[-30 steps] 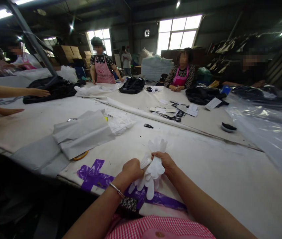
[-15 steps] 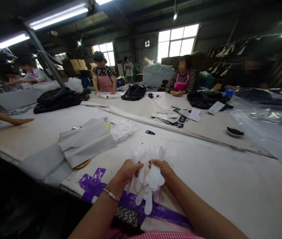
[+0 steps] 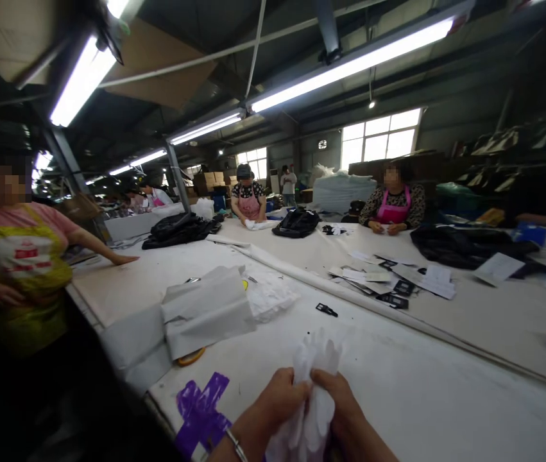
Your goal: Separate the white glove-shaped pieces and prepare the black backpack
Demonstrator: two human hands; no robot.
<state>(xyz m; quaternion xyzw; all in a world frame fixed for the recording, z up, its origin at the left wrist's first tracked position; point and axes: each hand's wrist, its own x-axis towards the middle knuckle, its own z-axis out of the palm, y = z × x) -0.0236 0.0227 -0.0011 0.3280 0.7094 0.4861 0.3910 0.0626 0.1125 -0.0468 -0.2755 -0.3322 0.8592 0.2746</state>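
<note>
Evidently, a bundle of white, lobed pieces (image 3: 314, 414) is gripped by both hands: the grip of the left hand (image 3: 280, 399) is closed on one side of it, that of the right hand (image 3: 343, 396) on the other, with the thumbs near each other. The bundle is held upright over the near part of the counter (image 3: 398, 378), its lower end partly hidden. The handling is judged to be midway: the bundle is already taken up but not yet set down. How many pieces have been dealt with cannot be told. Just beyond, a black tag (image 3: 326, 310) is left untouched, as are a white pile (image 3: 270, 300) and a grey sheet (image 3: 205, 314). Farther out, scattered cards (image 3: 402, 289) and a black bundle (image 3: 296, 222) are seen, unreached by either hand.
</note>
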